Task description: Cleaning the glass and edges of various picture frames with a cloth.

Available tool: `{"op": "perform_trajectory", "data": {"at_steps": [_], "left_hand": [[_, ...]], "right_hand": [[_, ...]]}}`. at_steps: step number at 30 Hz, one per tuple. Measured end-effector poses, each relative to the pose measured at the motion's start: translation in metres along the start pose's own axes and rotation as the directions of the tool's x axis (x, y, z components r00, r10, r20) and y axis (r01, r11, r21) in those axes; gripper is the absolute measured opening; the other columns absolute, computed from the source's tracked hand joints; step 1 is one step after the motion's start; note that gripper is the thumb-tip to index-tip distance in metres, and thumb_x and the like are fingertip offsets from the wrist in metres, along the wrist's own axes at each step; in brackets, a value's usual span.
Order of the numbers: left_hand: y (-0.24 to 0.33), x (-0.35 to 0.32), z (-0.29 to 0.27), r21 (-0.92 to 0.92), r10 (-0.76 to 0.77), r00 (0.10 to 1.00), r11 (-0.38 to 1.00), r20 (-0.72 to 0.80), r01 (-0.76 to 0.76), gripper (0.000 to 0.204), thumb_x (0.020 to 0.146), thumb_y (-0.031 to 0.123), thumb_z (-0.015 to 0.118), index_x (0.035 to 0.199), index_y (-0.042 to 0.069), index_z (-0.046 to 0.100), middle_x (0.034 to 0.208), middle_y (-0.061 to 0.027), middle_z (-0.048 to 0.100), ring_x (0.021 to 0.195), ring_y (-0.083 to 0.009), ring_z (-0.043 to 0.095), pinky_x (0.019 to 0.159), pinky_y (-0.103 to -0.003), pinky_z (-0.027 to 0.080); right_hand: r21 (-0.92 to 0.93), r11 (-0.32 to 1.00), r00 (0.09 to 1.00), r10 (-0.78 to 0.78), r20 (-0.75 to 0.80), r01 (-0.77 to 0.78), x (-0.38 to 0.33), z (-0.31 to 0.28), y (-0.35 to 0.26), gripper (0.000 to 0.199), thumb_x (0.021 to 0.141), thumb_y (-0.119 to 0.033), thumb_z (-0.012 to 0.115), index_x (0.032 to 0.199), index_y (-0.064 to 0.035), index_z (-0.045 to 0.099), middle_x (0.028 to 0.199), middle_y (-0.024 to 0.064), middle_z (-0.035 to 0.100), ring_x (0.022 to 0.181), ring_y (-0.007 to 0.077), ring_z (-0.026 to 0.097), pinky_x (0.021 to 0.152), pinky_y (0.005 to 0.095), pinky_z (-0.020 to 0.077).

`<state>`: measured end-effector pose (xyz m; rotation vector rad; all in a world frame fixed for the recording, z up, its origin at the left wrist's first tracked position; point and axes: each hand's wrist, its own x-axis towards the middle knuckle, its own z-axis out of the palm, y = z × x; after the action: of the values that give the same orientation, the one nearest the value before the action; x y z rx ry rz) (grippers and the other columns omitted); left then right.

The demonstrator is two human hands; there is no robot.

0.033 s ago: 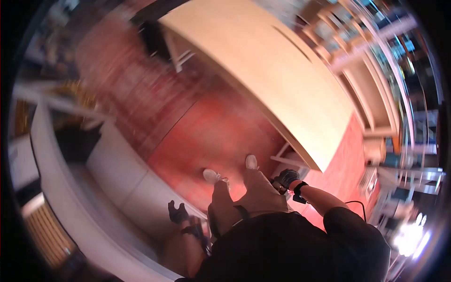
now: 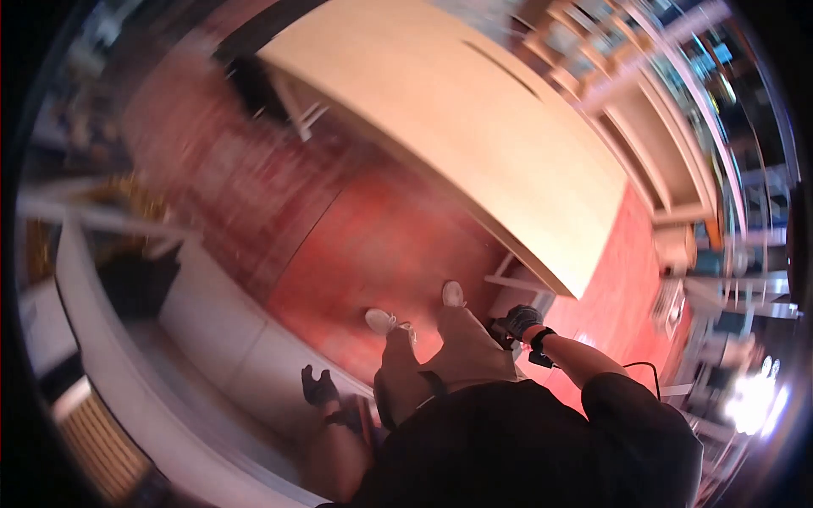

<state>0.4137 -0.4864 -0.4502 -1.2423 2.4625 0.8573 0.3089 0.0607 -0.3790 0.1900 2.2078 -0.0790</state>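
Note:
In a dark glove, my left hand (image 2: 319, 388) hangs low beside a pale grey bench-like unit (image 2: 222, 339), with its fingers apart and nothing between them. My right hand (image 2: 518, 322), gloved as well, is near my right thigh and close to the near corner of a long wooden table (image 2: 457, 118). Its fingers are curled around a small dark object whose kind I cannot make out. A black strap with a small box (image 2: 540, 349) is on my right wrist, and a thin cable runs from there towards my elbow.
Red flooring (image 2: 364, 245) lies under my shoes (image 2: 381, 321), between the table and the grey unit. A wooden shelf unit (image 2: 652, 144) stands beyond the table. Far right, a bright lamp (image 2: 754, 406) glares. A slatted wooden piece (image 2: 97, 440) is at lower left.
The table and shelves have shifted slightly left in view as my head turns. My left hand has moved slightly left and keeps its fingers apart; my right hand is nearly unchanged.

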Motion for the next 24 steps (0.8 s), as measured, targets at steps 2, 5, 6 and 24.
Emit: {"op": "perform_trajectory", "data": {"at_steps": [2,5,6,24], "left_hand": [[0.024,0.021,-0.003,-0.166,0.067,0.997,0.984,0.038,-0.059,0.056,0.081,0.011,0.075,0.133,-0.003,0.058,0.138,-0.0197,0.058,0.129,-0.0336,0.055,0.11,-0.041,0.044],[0.071,0.038,-0.013,-0.304,0.133,0.979,0.949,0.157,-0.081,0.049,0.082,0.002,0.073,0.129,-0.003,0.06,0.129,-0.0174,0.063,0.119,-0.0298,0.059,0.104,-0.04,0.048],[0.089,0.04,-0.016,0.118,0.274,0.956,0.951,0.11,-0.286,0.047,0.08,-0.004,0.073,0.125,-0.003,0.063,0.129,-0.0177,0.063,0.118,-0.0289,0.06,0.101,-0.04,0.05],[0.266,0.003,0.041,0.424,0.338,0.581,0.435,0.74,-0.794,0.046,0.079,0.018,0.078,0.122,0.003,0.07,0.12,-0.0173,0.071,0.105,-0.0321,0.069,0.095,-0.041,0.053]], "right_hand": [[0.133,0.95,0.958,0.269,0.104,-0.281,-0.024,0.031,0.041,0.049,0.09,-0.053,0.054,0.079,-0.012,0.079,0.076,0.0118,0.074,0.081,0.0292,0.074,0.078,0.0444,0.0572],[0.525,0.666,0.829,0.538,0.155,-0.53,-0.05,0.077,0.085,0.052,0.09,-0.053,0.055,0.078,-0.0072,0.077,0.071,0.0149,0.073,0.074,0.031,0.074,0.077,0.0437,0.0578],[0.601,0.598,0.808,0.571,0.146,-0.531,-0.055,0.093,0.098,0.053,0.091,-0.052,0.056,0.078,-0.0051,0.076,0.07,0.0183,0.072,0.07,0.0322,0.073,0.075,0.0434,0.0584],[0.947,-0.247,0.737,0.597,0.317,-0.206,0.119,0.267,0.234,0.044,0.092,-0.047,0.07,0.098,-0.0043,0.067,0.063,0.0141,0.067,0.056,0.0264,0.069,0.057,0.0394,0.0548]]}}
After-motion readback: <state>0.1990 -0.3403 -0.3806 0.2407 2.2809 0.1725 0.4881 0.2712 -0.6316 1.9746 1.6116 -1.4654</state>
